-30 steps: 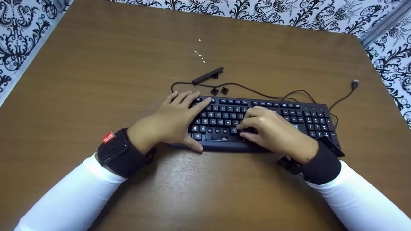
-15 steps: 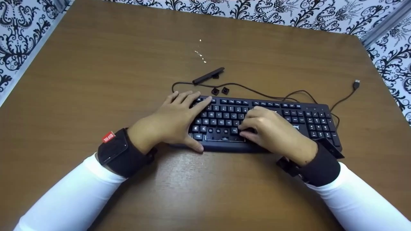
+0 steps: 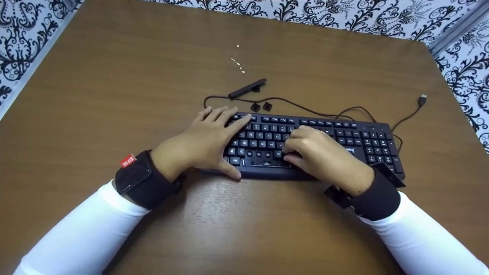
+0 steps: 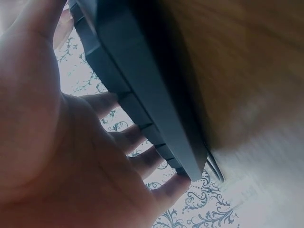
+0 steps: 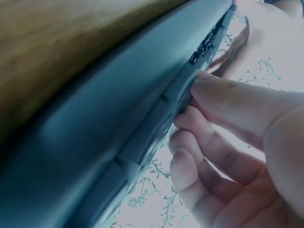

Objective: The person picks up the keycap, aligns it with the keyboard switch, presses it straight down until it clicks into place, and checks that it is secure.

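Observation:
A black keyboard (image 3: 263, 173) lies on the wooden table, seen along its edge in both wrist views. Its bottom row shows several bare key sockets and an uncovered space bar slot. My left hand (image 3: 208, 139) rests with spread fingers over the keyboard's left end, thumb at the front edge. Right of the bare sockets, my right hand (image 3: 321, 152) has curled fingers low over the keys. In the right wrist view its thumb and index finger pinch a keycap (image 5: 184, 88) at the lower row. The keys under the palm are hidden in the head view.
Behind the keyboard lie a loose space bar (image 3: 247, 88) and a few loose keycaps (image 3: 267, 106). The keyboard's cable (image 3: 294, 104) runs behind it to a USB plug (image 3: 422, 100) at the right. Small pale specks (image 3: 237, 64) dot the table farther back.
My right hand and wrist have shifted slightly left, with the fingers staying at the same area of keys. The left hand and the keyboard look unchanged.

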`<action>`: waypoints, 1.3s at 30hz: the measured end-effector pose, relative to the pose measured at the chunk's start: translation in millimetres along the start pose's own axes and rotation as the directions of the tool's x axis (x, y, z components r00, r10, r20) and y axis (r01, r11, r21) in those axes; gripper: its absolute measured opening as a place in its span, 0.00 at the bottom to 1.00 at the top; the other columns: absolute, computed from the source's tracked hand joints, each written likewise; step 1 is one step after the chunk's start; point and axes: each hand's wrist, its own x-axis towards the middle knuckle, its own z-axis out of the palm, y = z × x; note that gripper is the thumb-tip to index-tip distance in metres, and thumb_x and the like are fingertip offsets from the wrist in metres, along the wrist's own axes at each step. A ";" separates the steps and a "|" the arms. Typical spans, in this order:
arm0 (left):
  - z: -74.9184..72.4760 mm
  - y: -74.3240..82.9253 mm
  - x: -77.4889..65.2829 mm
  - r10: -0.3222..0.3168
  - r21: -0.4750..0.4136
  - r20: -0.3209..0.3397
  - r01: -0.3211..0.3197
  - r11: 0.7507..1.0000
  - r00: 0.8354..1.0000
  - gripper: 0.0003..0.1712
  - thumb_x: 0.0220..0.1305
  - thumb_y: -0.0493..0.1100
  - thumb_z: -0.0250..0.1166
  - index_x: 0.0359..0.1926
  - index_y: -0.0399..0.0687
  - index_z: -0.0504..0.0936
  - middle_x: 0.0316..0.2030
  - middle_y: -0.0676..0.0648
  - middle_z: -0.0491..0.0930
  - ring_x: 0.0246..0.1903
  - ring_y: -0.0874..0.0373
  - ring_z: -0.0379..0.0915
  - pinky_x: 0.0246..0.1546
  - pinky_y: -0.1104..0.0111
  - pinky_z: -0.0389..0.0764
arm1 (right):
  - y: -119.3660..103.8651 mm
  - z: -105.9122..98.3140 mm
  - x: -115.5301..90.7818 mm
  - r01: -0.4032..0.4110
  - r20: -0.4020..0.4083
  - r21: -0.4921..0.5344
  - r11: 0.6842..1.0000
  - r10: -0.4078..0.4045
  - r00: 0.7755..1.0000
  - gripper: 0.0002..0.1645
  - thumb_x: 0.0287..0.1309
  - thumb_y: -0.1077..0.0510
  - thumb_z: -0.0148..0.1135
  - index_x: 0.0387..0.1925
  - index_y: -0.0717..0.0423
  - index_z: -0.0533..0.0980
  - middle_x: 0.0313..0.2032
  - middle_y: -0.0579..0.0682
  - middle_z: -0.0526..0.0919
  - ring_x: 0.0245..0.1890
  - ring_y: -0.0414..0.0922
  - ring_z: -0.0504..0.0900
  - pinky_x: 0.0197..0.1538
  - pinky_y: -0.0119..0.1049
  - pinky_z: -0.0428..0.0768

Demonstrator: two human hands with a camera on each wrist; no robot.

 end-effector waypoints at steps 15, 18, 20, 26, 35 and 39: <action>-0.6 0.5 -0.8 -0.008 -0.001 0.015 0.008 1.000 1.000 0.77 0.38 0.81 0.70 0.81 0.59 0.40 0.80 0.39 0.42 0.79 0.41 0.38 0.77 0.42 0.39 | 3.5 5.0 1.1 0.038 -0.010 0.009 0.999 -0.038 0.999 0.07 0.51 0.62 0.75 0.26 0.55 0.81 0.28 0.48 0.81 0.31 0.46 0.78 0.36 0.39 0.81; -0.3 1.3 -0.7 -0.009 0.000 0.015 0.009 1.000 1.000 0.77 0.38 0.81 0.70 0.81 0.59 0.40 0.80 0.39 0.42 0.79 0.41 0.38 0.77 0.43 0.39 | 8.0 -2.2 1.8 0.022 -0.006 0.075 0.997 -0.022 1.000 0.05 0.54 0.59 0.74 0.32 0.55 0.85 0.32 0.49 0.85 0.33 0.44 0.81 0.39 0.38 0.84; -0.8 1.9 -0.3 -0.005 0.006 0.009 0.004 1.000 1.000 0.77 0.38 0.81 0.69 0.81 0.59 0.40 0.80 0.38 0.42 0.79 0.41 0.38 0.77 0.42 0.39 | 11.6 -8.7 5.8 0.004 -0.017 0.100 0.995 -0.002 1.000 0.07 0.54 0.58 0.73 0.36 0.57 0.86 0.34 0.51 0.86 0.35 0.44 0.83 0.40 0.38 0.85; -2.3 2.6 -0.9 -0.003 0.015 -0.001 0.003 1.000 1.000 0.77 0.38 0.81 0.70 0.81 0.58 0.41 0.79 0.38 0.43 0.78 0.41 0.40 0.77 0.42 0.41 | 25.2 -22.7 35.5 -0.069 -0.005 0.081 0.994 0.070 0.998 0.08 0.56 0.61 0.71 0.38 0.60 0.85 0.35 0.55 0.87 0.35 0.49 0.82 0.42 0.42 0.85; -3.9 2.4 -0.2 -0.002 0.018 -0.006 0.002 1.000 1.000 0.77 0.37 0.81 0.70 0.81 0.58 0.41 0.79 0.38 0.44 0.78 0.42 0.40 0.77 0.42 0.41 | 43.2 -25.0 81.6 -0.208 0.099 0.049 0.977 0.202 0.974 0.10 0.58 0.62 0.68 0.41 0.62 0.85 0.39 0.58 0.88 0.37 0.52 0.86 0.45 0.45 0.86; -3.3 2.8 -0.5 -0.002 0.017 -0.004 0.002 1.000 1.000 0.77 0.37 0.81 0.70 0.81 0.58 0.41 0.79 0.38 0.43 0.78 0.41 0.40 0.77 0.42 0.41 | 46.5 -19.0 98.1 -0.258 0.173 0.023 0.966 0.250 0.953 0.12 0.58 0.60 0.69 0.43 0.61 0.85 0.42 0.60 0.88 0.39 0.53 0.86 0.47 0.46 0.86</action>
